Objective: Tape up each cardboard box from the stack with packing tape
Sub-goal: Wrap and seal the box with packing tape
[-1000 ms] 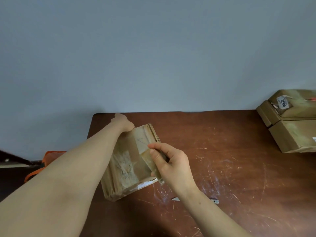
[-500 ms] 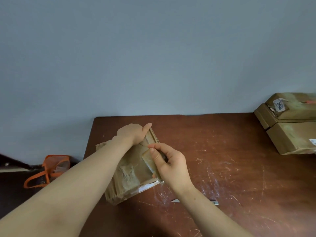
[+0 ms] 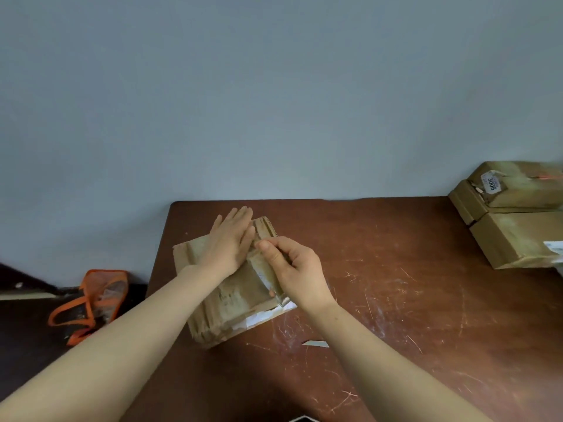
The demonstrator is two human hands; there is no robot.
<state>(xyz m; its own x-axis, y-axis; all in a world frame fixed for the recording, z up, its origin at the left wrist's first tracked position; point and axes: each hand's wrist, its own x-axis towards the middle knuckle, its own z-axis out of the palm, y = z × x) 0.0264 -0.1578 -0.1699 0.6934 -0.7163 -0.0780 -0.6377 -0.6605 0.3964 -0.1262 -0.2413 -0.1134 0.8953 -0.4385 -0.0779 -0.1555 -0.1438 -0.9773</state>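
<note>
**Two hands on one box, left palm now flat**

The left hand [image 3: 227,248], half a second ago curled over the far edge of the box [image 3: 225,303], now lies spread on its top with fingers straight, pressing down. The right hand [image 3: 297,271] has hardly moved: thumb and curled fingers pinch the tape [image 3: 262,269] against the box's right side. The box sits on the left part of the table [image 3: 396,300]. The stack [image 3: 515,220] stands far right, well apart. A white scrap [image 3: 316,343] lies near the box, and an orange bag [image 3: 94,300] is on the floor.

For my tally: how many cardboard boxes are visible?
4: one box under the left hand; three at the right edge: labelled top box, one beneath, one in front. Others may be hidden.
</note>
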